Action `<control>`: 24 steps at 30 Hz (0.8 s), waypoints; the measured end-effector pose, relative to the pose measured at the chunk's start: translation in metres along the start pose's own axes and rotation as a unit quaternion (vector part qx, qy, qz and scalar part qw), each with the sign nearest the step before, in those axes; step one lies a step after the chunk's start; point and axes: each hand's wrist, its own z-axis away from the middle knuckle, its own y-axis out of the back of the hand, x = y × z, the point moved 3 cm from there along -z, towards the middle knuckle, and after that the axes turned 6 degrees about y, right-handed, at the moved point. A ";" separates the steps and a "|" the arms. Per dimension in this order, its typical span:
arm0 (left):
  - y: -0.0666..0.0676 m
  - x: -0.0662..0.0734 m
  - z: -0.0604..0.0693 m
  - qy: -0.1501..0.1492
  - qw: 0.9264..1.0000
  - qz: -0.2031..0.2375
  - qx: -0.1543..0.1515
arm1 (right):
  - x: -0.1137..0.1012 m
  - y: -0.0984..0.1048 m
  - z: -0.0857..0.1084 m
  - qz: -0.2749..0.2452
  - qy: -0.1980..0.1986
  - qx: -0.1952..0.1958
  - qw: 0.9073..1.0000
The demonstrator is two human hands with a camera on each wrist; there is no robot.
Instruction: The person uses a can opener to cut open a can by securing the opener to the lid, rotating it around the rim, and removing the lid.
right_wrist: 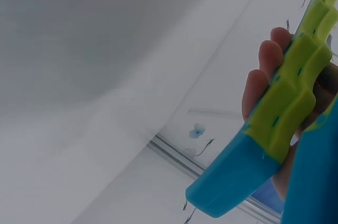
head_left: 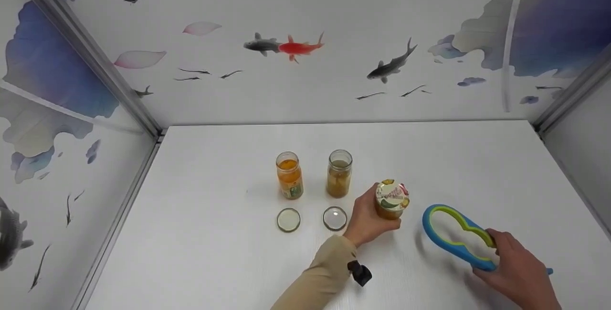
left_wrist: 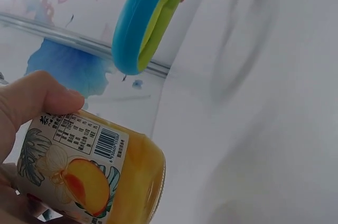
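Note:
My left hand [head_left: 370, 219] grips a glass jar [head_left: 391, 200] with a patterned lid around its side. In the left wrist view that jar [left_wrist: 100, 171] shows amber contents and a label with a peach and a barcode. My right hand [head_left: 520, 267] holds a blue and green jar opener [head_left: 458, 248], its looped end pointing toward the held jar but apart from it. Up close in the right wrist view, the jar opener [right_wrist: 285, 97] has a wavy green inner grip with my fingers [right_wrist: 256, 92] curled around it.
Two lidless glass jars stand further back, one with orange contents [head_left: 289, 178] and one with yellowish contents [head_left: 339, 176]. In front of them lie two lids, one at left [head_left: 289, 219] and one at right [head_left: 335, 218]. Printed walls enclose the white table [head_left: 205, 195].

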 end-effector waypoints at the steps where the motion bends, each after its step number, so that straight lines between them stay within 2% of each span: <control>1: 0.000 0.000 0.002 -0.004 1.000 0.004 -0.002 | -0.001 0.001 0.000 0.000 0.006 0.007 1.000; 6: -0.003 0.002 0.013 -0.007 1.000 0.019 -0.013 | -0.008 0.006 0.000 -0.001 0.025 0.038 0.999; 12: -0.005 0.005 0.026 0.001 0.999 0.033 -0.025 | -0.017 0.015 -0.005 -0.003 0.029 0.051 0.998; 19: -0.006 0.005 0.037 -0.013 0.998 0.041 -0.038 | -0.030 0.028 -0.012 -0.001 0.081 0.103 0.991; 24: -0.006 0.002 0.041 -0.015 0.998 0.041 -0.042 | -0.043 0.036 -0.017 -0.007 0.096 0.109 0.989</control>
